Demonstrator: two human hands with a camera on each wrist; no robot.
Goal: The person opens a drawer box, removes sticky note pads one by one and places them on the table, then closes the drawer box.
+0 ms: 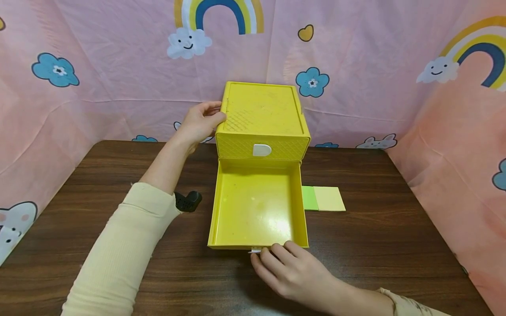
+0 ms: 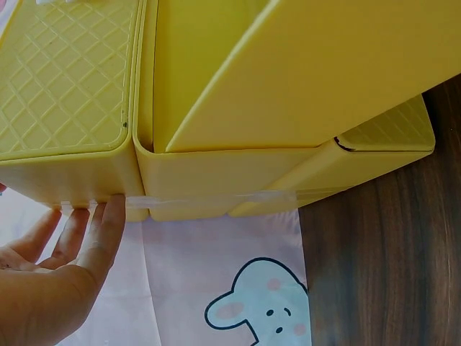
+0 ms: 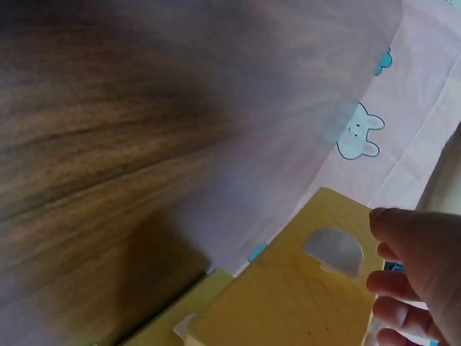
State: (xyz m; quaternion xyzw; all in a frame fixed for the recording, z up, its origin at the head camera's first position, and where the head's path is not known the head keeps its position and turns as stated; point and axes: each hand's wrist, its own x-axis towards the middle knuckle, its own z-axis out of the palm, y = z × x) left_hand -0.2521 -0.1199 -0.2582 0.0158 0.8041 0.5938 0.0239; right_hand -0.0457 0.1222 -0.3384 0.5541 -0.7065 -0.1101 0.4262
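A yellow plastic drawer unit [image 1: 261,105] stands at the middle of the table. Its drawer [image 1: 253,206] is pulled well out, with a bare inside and a white handle [image 1: 256,250] on the front. My left hand [image 1: 197,123] rests against the unit's upper left side, thumb at the top edge. In the left wrist view, its fairly straight fingers [image 2: 108,231] touch the side wall. My right hand [image 1: 294,270] has its fingers curled at the drawer's front rim, right beside the handle. The right wrist view shows those fingertips [image 3: 389,285] along the rim.
Light green [image 1: 310,198] and pale yellow [image 1: 331,199] square paper pieces lie on the table right of the drawer. Another white handle [image 1: 262,150] marks the upper drawer front. A pink patterned cloth [image 1: 150,79] hangs behind the dark wooden table [image 1: 375,245].
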